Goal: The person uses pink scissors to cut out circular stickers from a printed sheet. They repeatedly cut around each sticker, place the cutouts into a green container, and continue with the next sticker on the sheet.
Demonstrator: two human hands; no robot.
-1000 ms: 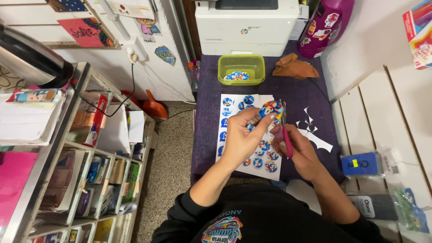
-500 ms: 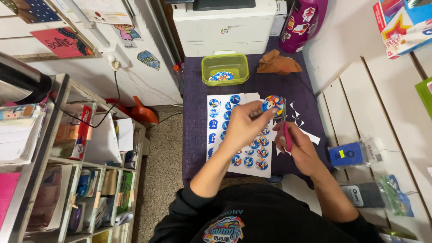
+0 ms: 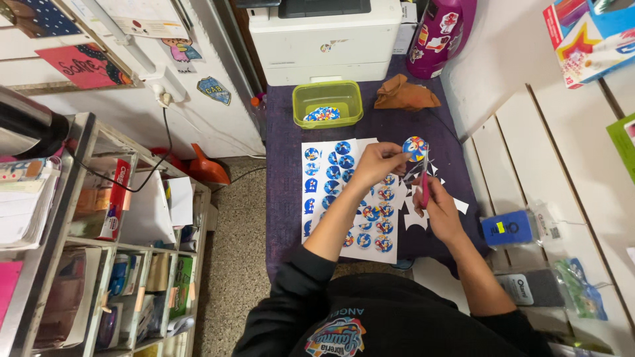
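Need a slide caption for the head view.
Left hand holds a round sticker; right hand cuts with scissors.

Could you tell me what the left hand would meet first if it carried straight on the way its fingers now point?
The left hand points right, pinching a round sticker. Past that, it would probably meet the scissors in the right hand, though depth is hard to judge from above.

2 hands (image 3: 377, 162), 1 scissors (image 3: 424, 185), 1 green tub (image 3: 327, 102), 1 printer (image 3: 324, 39)
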